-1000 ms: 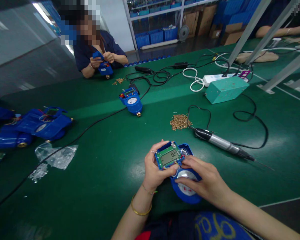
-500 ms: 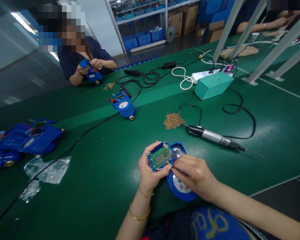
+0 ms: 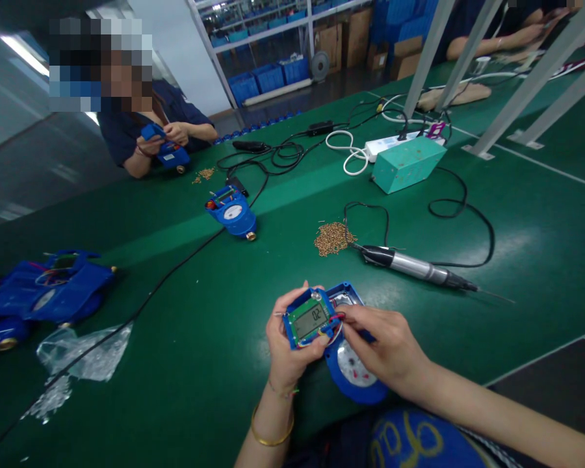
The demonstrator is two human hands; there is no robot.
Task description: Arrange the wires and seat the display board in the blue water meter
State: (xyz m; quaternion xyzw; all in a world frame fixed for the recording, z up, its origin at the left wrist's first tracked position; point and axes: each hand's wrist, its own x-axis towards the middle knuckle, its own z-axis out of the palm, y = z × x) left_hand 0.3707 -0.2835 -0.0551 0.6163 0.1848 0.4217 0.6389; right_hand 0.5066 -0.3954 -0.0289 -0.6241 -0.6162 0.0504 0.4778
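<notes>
My left hand is wrapped round a blue display housing with a green circuit board and a lit-grey LCD, tilted towards me. At the housing's right edge, my right hand pinches thin red, black and white wires; the fingertips partly hide them. Under both hands lies a blue water meter with a round dial and an open compartment at its far end. Beyond the hands are a heap of small brass-coloured screws and an electric screwdriver lying on the green table.
A teal box stands beside a white power strip. Another blue meter sits mid-table, and several more lie at left near a plastic bag. A black cable crosses the table. A co-worker handles a meter opposite.
The right fingers have shifted slightly, and the wires between them show more clearly. The housing has turned a little in my left hand. The whole view has shifted slightly.
</notes>
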